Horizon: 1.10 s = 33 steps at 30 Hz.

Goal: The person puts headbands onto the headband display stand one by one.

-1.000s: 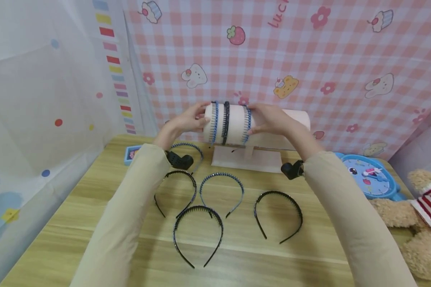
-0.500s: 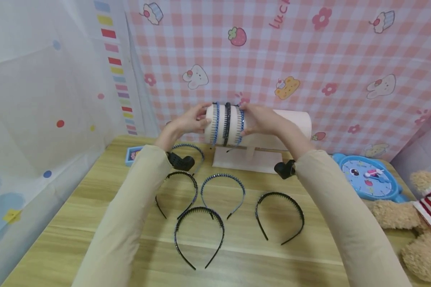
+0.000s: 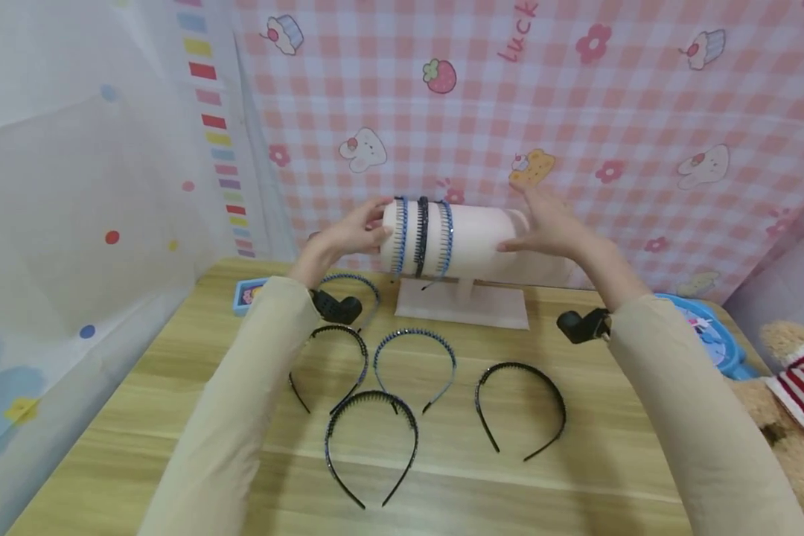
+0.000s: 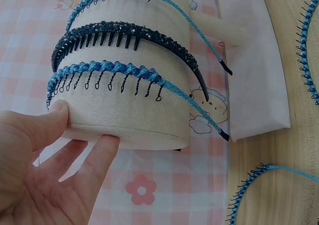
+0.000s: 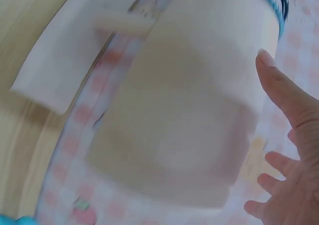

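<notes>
The left hand [image 3: 355,231] pinches the left edge of the roll [image 3: 479,237]; the right hand [image 3: 554,222], fingers spread, has bare roll between it and the rightmost blue headband [image 3: 447,237]. Since a second ago, that hand has left this band, now nearer the black headband [image 3: 423,237].

We see blue headbands [image 4: 102,67], black headbands [image 4: 117,27], a cream cylinder [image 3: 479,237], beige sleeves [image 3: 690,409], a yellow-brown wood-grained table [image 3: 476,487] and pink-and-white checked cloth [image 3: 482,112].

Headbands [image 3: 373,395] and stand [image 3: 472,253] on table [image 3: 469,484]
</notes>
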Each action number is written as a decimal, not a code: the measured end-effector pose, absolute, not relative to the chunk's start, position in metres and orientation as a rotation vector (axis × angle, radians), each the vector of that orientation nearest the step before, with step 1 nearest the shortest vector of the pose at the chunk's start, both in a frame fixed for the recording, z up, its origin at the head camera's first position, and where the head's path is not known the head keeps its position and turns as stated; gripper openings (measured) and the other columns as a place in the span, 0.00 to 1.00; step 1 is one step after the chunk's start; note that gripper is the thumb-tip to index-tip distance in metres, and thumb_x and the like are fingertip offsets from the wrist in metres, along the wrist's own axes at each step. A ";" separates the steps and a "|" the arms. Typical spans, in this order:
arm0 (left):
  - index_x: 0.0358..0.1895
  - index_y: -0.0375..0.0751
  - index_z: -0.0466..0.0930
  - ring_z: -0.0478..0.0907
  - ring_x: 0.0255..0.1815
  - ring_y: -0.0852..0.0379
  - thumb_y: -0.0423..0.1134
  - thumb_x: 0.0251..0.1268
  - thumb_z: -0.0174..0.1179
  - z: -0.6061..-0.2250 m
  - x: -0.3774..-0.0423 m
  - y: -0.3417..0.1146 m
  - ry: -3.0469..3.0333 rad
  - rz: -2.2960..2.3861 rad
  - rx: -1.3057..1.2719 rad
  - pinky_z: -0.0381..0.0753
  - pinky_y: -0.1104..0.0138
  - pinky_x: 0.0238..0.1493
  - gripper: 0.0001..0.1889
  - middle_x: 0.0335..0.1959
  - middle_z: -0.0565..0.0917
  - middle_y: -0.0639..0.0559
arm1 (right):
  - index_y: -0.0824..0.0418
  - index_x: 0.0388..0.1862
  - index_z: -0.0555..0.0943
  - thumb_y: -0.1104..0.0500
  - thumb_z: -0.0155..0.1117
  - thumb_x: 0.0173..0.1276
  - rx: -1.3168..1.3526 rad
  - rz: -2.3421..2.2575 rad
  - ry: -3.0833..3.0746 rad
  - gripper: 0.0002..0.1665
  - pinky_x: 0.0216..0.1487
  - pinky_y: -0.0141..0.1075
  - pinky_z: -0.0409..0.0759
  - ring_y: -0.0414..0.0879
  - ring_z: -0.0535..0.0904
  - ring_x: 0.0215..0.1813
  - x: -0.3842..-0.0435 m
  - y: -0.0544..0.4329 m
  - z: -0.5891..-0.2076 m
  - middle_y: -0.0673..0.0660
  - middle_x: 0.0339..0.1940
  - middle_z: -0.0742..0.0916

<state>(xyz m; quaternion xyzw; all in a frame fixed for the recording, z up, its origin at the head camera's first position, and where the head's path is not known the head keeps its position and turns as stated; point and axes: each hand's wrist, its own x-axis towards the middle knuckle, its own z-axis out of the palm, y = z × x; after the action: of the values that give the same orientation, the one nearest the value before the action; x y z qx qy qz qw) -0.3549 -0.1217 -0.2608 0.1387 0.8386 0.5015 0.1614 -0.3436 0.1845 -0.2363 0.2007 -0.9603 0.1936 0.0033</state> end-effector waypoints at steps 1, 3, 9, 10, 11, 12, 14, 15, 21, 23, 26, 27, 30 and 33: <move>0.72 0.51 0.41 0.61 0.67 0.45 0.33 0.69 0.45 -0.261 -0.355 -0.122 2.394 1.431 0.398 0.72 0.55 0.63 0.33 0.73 0.50 0.45 | 0.61 0.73 0.40 0.47 0.72 0.50 0.600 0.648 -3.004 0.65 0.72 0.62 0.43 0.65 0.44 0.73 -0.342 0.194 -0.237 0.68 0.73 0.50; 0.72 0.51 0.40 0.60 0.68 0.45 0.33 0.69 0.45 -0.261 -0.355 -0.122 2.392 1.433 0.403 0.72 0.54 0.63 0.33 0.73 0.50 0.44 | 0.61 0.73 0.32 0.45 0.71 0.50 0.532 0.754 -2.996 0.69 0.71 0.62 0.44 0.66 0.42 0.73 -0.338 0.212 -0.242 0.70 0.73 0.45; 0.72 0.51 0.41 0.61 0.67 0.45 0.33 0.69 0.45 -0.264 -0.353 -0.127 2.404 1.431 0.384 0.72 0.54 0.63 0.33 0.73 0.50 0.44 | 0.59 0.68 0.17 0.46 0.67 0.55 0.384 1.134 -3.085 0.72 0.70 0.64 0.47 0.70 0.40 0.72 -0.328 0.257 -0.278 0.73 0.72 0.37; 0.72 0.51 0.41 0.61 0.67 0.45 0.33 0.69 0.45 -0.264 -0.352 -0.127 2.406 1.428 0.380 0.72 0.55 0.63 0.33 0.73 0.51 0.45 | 0.62 0.69 0.19 0.47 0.66 0.56 0.382 1.149 -3.143 0.71 0.69 0.65 0.49 0.71 0.41 0.71 -0.325 0.263 -0.286 0.75 0.71 0.39; 0.72 0.51 0.40 0.61 0.68 0.45 0.33 0.69 0.45 -0.264 -0.352 -0.128 2.405 1.428 0.384 0.72 0.54 0.63 0.33 0.73 0.50 0.45 | 0.64 0.69 0.21 0.46 0.65 0.57 0.375 1.153 -3.214 0.69 0.68 0.66 0.50 0.72 0.42 0.70 -0.321 0.268 -0.294 0.76 0.71 0.40; 0.73 0.51 0.40 0.60 0.68 0.45 0.33 0.69 0.45 -0.264 -0.353 -0.128 2.404 1.427 0.391 0.72 0.54 0.63 0.33 0.73 0.50 0.45 | 0.66 0.70 0.24 0.45 0.64 0.58 0.377 1.143 -3.296 0.67 0.67 0.67 0.51 0.74 0.43 0.69 -0.317 0.272 -0.303 0.77 0.70 0.42; 0.73 0.50 0.40 0.60 0.68 0.45 0.33 0.69 0.45 -0.264 -0.353 -0.127 2.407 1.422 0.401 0.72 0.54 0.63 0.33 0.73 0.50 0.45 | 0.72 0.70 0.33 0.43 0.63 0.59 0.413 1.074 -3.445 0.63 0.65 0.67 0.54 0.75 0.45 0.68 -0.309 0.276 -0.318 0.80 0.68 0.48; 0.72 0.51 0.41 0.60 0.68 0.45 0.34 0.69 0.45 -0.263 -0.354 -0.126 2.409 1.418 0.401 0.72 0.54 0.63 0.33 0.73 0.51 0.45 | 0.74 0.70 0.38 0.43 0.62 0.59 0.443 1.042 -3.502 0.60 0.64 0.65 0.59 0.74 0.48 0.67 -0.305 0.276 -0.326 0.80 0.68 0.51; 0.73 0.53 0.41 0.61 0.68 0.47 0.35 0.69 0.46 -0.260 -0.357 -0.121 2.414 1.399 0.401 0.73 0.56 0.63 0.34 0.73 0.51 0.46 | 0.73 0.58 0.65 0.50 0.65 0.59 0.708 1.100 -3.567 0.37 0.50 0.43 0.81 0.58 0.73 0.54 -0.291 0.262 -0.357 0.72 0.54 0.75; 0.73 0.52 0.41 0.62 0.67 0.47 0.34 0.69 0.46 -0.259 -0.357 -0.120 2.413 1.401 0.405 0.73 0.56 0.63 0.34 0.73 0.51 0.45 | 0.71 0.53 0.69 0.53 0.67 0.57 0.788 1.094 -3.572 0.32 0.46 0.38 0.81 0.53 0.75 0.51 -0.289 0.253 -0.361 0.68 0.50 0.78; 0.73 0.50 0.41 0.62 0.67 0.46 0.33 0.69 0.46 -0.259 -0.357 -0.121 2.406 1.418 0.411 0.73 0.56 0.63 0.33 0.73 0.51 0.45 | 0.67 0.46 0.73 0.55 0.70 0.54 0.890 0.970 -3.593 0.26 0.40 0.33 0.79 0.47 0.75 0.44 -0.287 0.238 -0.366 0.62 0.42 0.80; 0.72 0.50 0.41 0.62 0.67 0.45 0.33 0.69 0.45 -0.259 -0.356 -0.121 2.403 1.425 0.412 0.73 0.55 0.63 0.33 0.73 0.51 0.44 | 0.67 0.43 0.73 0.57 0.70 0.53 0.929 0.907 -3.588 0.23 0.37 0.31 0.78 0.45 0.75 0.41 -0.286 0.234 -0.367 0.59 0.38 0.80; 0.72 0.49 0.41 0.61 0.67 0.45 0.33 0.69 0.45 -0.259 -0.356 -0.122 2.396 1.431 0.407 0.72 0.55 0.63 0.33 0.73 0.51 0.44 | 0.66 0.37 0.74 0.63 0.68 0.52 0.986 0.763 -3.565 0.15 0.28 0.26 0.71 0.40 0.71 0.29 -0.284 0.227 -0.372 0.53 0.28 0.78; 0.72 0.50 0.41 0.61 0.68 0.45 0.33 0.70 0.44 -0.260 -0.355 -0.122 2.391 1.427 0.391 0.72 0.55 0.63 0.32 0.73 0.51 0.44 | 0.67 0.38 0.73 0.68 0.62 0.53 0.965 0.803 -3.583 0.13 0.23 0.26 0.72 0.37 0.69 0.23 -0.283 0.227 -0.373 0.53 0.28 0.78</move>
<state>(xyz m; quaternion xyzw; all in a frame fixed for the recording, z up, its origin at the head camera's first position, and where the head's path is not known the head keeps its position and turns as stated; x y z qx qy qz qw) -0.3549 -0.1223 -0.2599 0.1372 0.8387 0.5007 0.1643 -0.2827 0.2269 -0.3732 0.2407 -0.8935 0.2003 -0.3218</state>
